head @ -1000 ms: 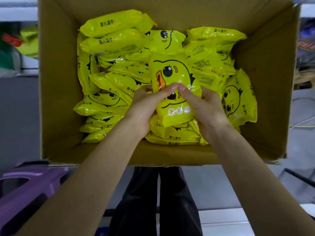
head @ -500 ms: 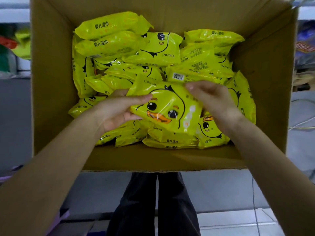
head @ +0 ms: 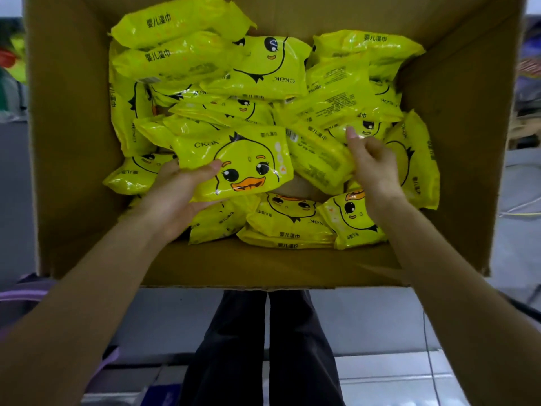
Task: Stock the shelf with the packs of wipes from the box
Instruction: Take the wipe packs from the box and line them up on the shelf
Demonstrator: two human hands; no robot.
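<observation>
An open cardboard box (head: 73,148) holds several yellow packs of wipes printed with a duck face. My left hand (head: 178,194) grips one face-up duck pack (head: 243,162) by its left end, thumb on top, lifted slightly over the pile. My right hand (head: 371,162) is just to the right of it. Its fingers curl on the right end of a second pack (head: 319,159) that lies back side up, and its index finger points toward the far wall. The shelf is out of view.
The box's near wall (head: 263,268) is at my forearms, and my dark-trousered legs (head: 263,347) stand below it on a pale floor. A purple object (head: 20,294) sits at the lower left. Cables (head: 521,206) run along the floor at right.
The duck pack, held by both hands before, has turned face up and is now in my left hand alone. My right hand let go and moved right onto another pack.
</observation>
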